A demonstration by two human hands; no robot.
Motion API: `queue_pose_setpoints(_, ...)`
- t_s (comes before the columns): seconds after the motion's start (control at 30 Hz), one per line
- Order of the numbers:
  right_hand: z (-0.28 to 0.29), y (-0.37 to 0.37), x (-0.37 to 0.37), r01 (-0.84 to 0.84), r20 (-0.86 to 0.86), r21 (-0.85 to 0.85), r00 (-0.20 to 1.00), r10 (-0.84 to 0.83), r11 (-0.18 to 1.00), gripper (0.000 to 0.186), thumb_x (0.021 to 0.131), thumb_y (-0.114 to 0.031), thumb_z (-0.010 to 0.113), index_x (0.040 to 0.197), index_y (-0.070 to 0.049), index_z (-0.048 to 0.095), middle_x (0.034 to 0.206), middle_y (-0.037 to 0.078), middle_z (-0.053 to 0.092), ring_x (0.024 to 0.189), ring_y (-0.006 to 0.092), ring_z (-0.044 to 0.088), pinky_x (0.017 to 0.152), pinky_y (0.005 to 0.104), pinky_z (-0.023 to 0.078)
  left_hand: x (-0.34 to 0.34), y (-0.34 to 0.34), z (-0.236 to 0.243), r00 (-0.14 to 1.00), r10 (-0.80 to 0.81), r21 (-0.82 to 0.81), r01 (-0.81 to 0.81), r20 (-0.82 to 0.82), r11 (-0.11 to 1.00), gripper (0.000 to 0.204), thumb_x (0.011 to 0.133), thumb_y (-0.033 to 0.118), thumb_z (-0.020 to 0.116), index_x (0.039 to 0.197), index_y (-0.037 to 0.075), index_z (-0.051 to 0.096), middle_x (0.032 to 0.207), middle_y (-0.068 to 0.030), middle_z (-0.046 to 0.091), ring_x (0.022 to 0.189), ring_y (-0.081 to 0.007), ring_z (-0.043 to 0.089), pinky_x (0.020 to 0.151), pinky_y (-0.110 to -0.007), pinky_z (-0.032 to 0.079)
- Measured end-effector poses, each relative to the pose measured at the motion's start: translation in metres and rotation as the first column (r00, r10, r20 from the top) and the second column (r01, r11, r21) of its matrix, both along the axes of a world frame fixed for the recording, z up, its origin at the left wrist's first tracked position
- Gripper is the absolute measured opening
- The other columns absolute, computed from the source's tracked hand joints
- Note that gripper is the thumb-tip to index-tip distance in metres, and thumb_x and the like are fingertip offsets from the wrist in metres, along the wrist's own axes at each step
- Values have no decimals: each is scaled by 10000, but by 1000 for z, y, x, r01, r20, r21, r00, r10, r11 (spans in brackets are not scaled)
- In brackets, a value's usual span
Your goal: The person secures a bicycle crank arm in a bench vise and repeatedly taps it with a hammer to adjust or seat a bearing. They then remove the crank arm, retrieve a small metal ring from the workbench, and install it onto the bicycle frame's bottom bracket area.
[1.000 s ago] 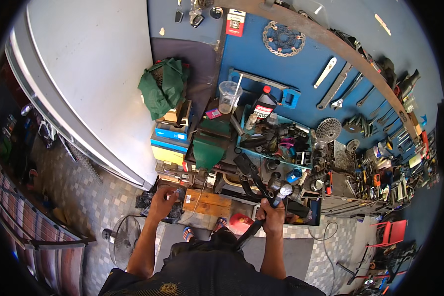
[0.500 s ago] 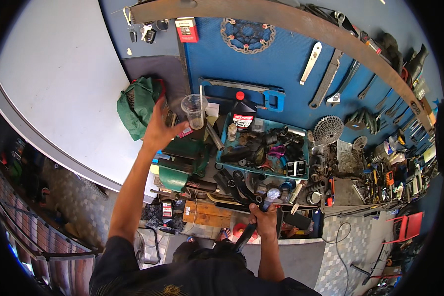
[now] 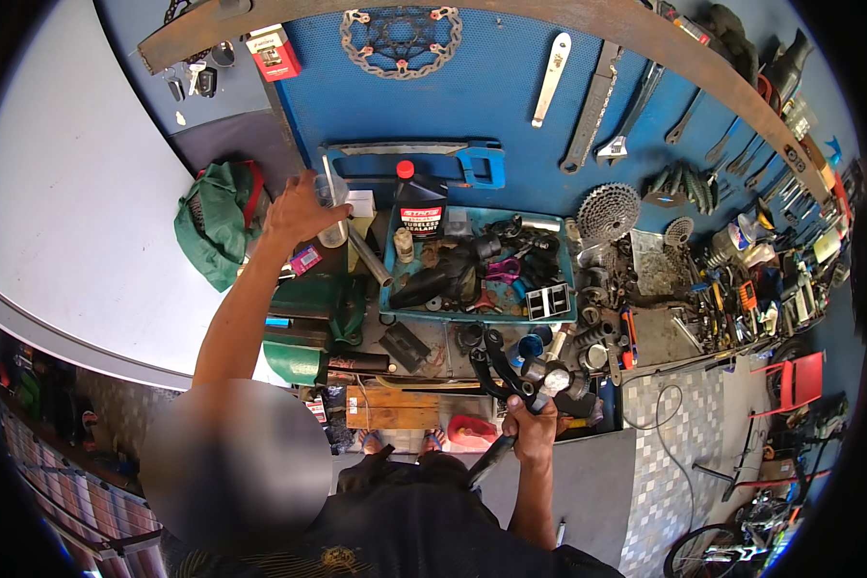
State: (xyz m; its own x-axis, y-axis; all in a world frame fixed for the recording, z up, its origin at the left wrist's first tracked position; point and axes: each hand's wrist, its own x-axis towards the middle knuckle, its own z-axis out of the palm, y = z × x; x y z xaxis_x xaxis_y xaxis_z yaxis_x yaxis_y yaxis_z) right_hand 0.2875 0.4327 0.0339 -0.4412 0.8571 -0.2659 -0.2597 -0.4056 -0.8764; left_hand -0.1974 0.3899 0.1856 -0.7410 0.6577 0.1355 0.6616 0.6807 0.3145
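Note:
Up at the back left, my left hand (image 3: 297, 212) has its fingers round a clear plastic cup (image 3: 333, 233) with a white straw, partly hidden by the hand. Closed low in front of my body, my right hand (image 3: 533, 429) grips a long black bar (image 3: 491, 460) with a silvery, rounded end above the fist; its exact kind is unclear. Close to that end are curved black bike parts (image 3: 496, 364) on the bench edge. A metal tube (image 3: 368, 255) lies slanted beside the cup.
A blue tray (image 3: 433, 313) holds grimy parts and a black bottle (image 3: 420, 204) with a red cap. A green bag (image 3: 217, 222) lies left of the cup. Wrenches, a hacksaw (image 3: 409, 149) and a brake rotor (image 3: 401, 43) hang on the blue wall. A wooden stool (image 3: 395, 408) stands below.
My left hand, open and short of the cup before, has reached forward and closed round it. My right hand still grips the black bar. The view has shifted to the right.

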Motion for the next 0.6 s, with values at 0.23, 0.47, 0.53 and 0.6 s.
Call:
queue_pose_setpoints(0.23,-2,8,10,51,-19,-25,999,-51,998,190,927,-33,797,1048,-59,652,721,11,635,466,90,493,430,268,423,61,56,-8,916,-388,36,387,100,922,1057,717,692,842,1468,30,503,1421,-277,573,1250,-448,647,1043,-516,534)
queue_pose_setpoints(0.47,4,12,22,37,-12,49,999,-37,998,209,949,-100,781,1127,-21,703,654,1,595,436,87,473,410,271,396,149,153,-70,784,-539,-188,606,308,773,1269,705,808,785,1531,-78,406,1537,-333,462,1352,-477,561,1120,-508,499)
queue_pose_setpoints(0.53,7,15,26,39,-21,24,999,-38,999,229,944,-118,795,1125,-10,702,659,8,607,435,87,464,410,265,391,163,167,-85,798,-521,-216,590,301,778,1327,699,827,772,1567,-86,354,1575,-374,392,1386,-501,527,1119,-519,505)
queue_pose_setpoints(0.6,11,16,29,21,-59,51,998,-18,998,241,942,-135,807,1116,-7,701,655,10,605,438,87,459,411,261,385,169,175,-93,813,-513,-235,575,276,784,1369,676,830,787,1593,-72,321,1577,-407,358,1370,-520,539,1060,-544,548)
